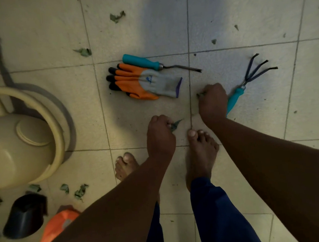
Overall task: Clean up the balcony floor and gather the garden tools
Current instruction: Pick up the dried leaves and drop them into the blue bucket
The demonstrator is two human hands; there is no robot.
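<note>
Both my hands reach down to the tiled floor in front of my bare feet. My left hand (160, 132) grips a dry green leaf (175, 124) that sticks out from its curled fingers. My right hand (212, 100) is curled and pinches a small leaf scrap (199, 94) at its fingertips. Beside it lies a teal-handled hand rake (248, 83) with three dark prongs, its handle partly hidden by my right hand. Further ahead, orange and grey garden gloves (143, 81) lie stacked, with a teal-handled weeder (149, 62) just behind them.
A cream watering can (18, 144) stands at the left. A black pot (24, 217) and an orange object (56, 226) lie at the lower left. Dry leaf scraps are scattered near the can (80, 191) and farther out (117, 16), (84, 51).
</note>
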